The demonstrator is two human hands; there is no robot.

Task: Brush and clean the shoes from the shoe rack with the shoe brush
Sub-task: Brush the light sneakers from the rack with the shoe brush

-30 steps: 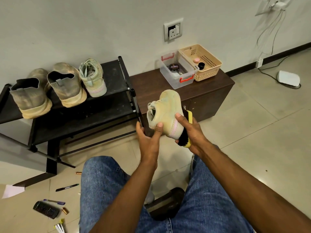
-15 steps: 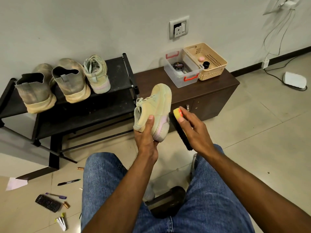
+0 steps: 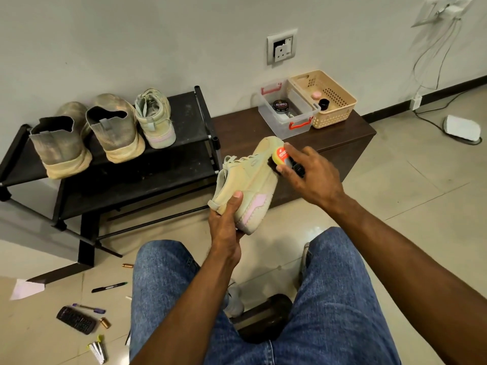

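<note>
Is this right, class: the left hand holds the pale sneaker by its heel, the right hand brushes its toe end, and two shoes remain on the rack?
Not quite. The head view shows three shoes on the rack, not two. The rest stands: the left hand holds the pale sneaker by its heel, and the right hand works the brush at its toe end.

Bright, even indoor light, soft shadows under rack [image 3: 110, 180]. Glare patch on floor tiles [image 3: 313, 230] between the knees. Wide-angle bending at edges. Slight motion blur on right hand [image 3: 311, 175].
</note>
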